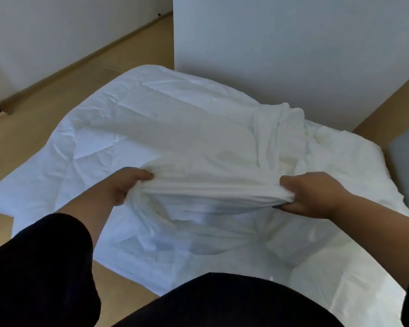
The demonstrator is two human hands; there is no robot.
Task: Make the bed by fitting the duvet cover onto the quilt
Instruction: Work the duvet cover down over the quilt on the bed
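Nearest the camera, at the bottom of the view, is the person's dark clothing, with a black sleeve [40, 263] covering the left upper arm down to about the elbow.

Just beyond, both bare forearms reach forward over the bedding. The left hand [125, 185] has its fingers curled round a gathered bunch of thin white fabric, the duvet cover [213, 192], gripping it from the left end. The right hand [314, 194] grips the other end of the same bunch, thumb on top and fingers tucked beneath. Between the two hands the cover is pulled into a taut band of bunched folds, raised off the surface below, with loose cloth sagging under it towards the person.

Under and around the cover lies the white padded quilt [118, 119], spread mostly flat with stitched lines and creases showing, its far left corner rounded. Where quilt ends and cover begins on the right cannot be told, since both are white and rumpled; a twisted ridge of fabric [276, 128] rises there beyond the right hand. Whether any of the quilt is inside the cover cannot be told.

The bedding rests on a tan, cardboard-like floor surface [33, 128]. Farther off, a white wall [293, 50] stands directly behind the quilt, and another pale wall [45, 31] runs along the far left.
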